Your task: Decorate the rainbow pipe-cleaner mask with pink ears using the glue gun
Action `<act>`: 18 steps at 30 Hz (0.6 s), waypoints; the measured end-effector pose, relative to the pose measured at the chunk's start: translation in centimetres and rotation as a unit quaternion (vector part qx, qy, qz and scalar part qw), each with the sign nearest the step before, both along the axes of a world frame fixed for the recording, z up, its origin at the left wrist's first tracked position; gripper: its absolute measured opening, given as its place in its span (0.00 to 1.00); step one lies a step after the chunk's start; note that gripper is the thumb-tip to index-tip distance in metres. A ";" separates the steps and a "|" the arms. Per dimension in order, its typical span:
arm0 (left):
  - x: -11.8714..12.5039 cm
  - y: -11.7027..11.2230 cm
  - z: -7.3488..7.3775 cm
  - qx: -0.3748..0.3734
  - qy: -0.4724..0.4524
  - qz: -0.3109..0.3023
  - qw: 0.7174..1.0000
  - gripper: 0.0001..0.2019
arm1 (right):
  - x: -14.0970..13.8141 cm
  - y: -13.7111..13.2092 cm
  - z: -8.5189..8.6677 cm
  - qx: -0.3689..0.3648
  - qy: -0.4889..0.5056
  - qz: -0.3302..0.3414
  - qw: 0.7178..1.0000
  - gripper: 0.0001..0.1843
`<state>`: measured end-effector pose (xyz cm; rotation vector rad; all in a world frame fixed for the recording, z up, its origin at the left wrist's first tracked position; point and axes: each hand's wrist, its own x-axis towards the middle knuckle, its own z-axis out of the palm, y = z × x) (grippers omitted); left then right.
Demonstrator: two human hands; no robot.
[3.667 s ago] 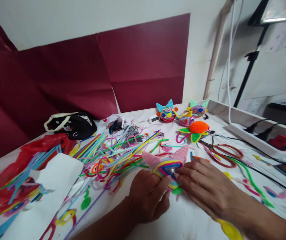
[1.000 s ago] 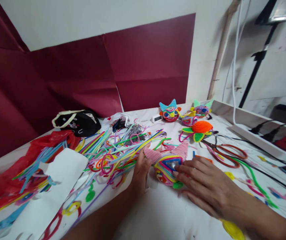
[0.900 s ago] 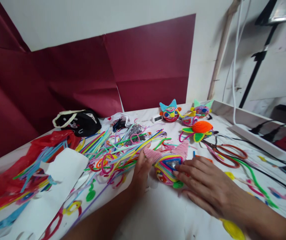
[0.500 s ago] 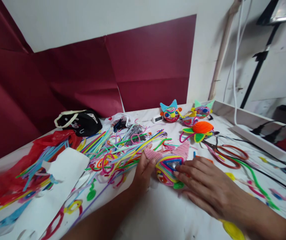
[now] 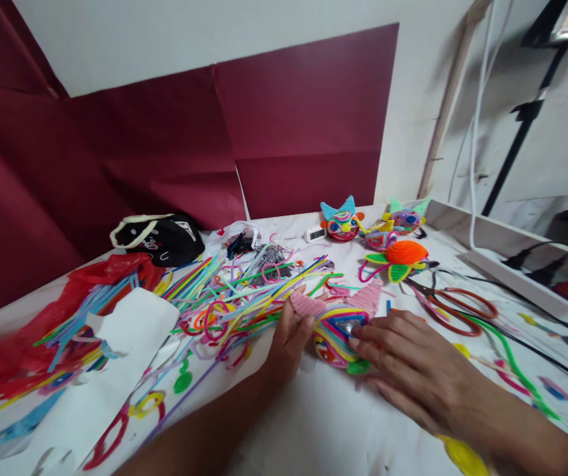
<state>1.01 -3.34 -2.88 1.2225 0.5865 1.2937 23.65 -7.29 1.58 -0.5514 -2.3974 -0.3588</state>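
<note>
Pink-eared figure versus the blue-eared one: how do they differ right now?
Ears: the pink-eared figure has pink ones; the blue-eared figure has light blue.
Place: the pink-eared figure is at the front between the left hand and right hand; the blue-eared figure sits untouched at the back.
View: fingers partly cover the pink-eared figure; the blue-eared figure's front shows.
Shared: two pointed ears, multicoloured bodies.

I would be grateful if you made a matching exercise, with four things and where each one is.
1. pink-eared figure
2. scissors
3. black bag
4. power strip

A. behind the red plastic bag
B. with black plugs in it
C. between the left hand and right hand
D. beside the orange domed piece

Pairs: 1-C, 2-D, 3-A, 4-B
</note>
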 end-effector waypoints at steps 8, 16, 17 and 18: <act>-0.4 0.2 -0.2 0.014 0.019 -0.003 1.000 0.31 | 0.3 0.1 0.1 0.000 0.004 0.007 1.000 0.18; -0.7 0.5 -0.5 -0.004 0.050 0.030 0.998 0.41 | 0.6 0.1 0.1 -0.012 0.013 0.007 1.000 0.18; -0.7 0.5 -0.5 -0.006 0.054 0.029 0.998 0.42 | 0.6 0.1 0.1 -0.007 0.017 0.008 1.000 0.18; -0.7 0.4 -0.4 -0.009 0.058 0.026 0.998 0.42 | 0.6 0.1 0.3 -0.004 0.022 0.009 1.000 0.17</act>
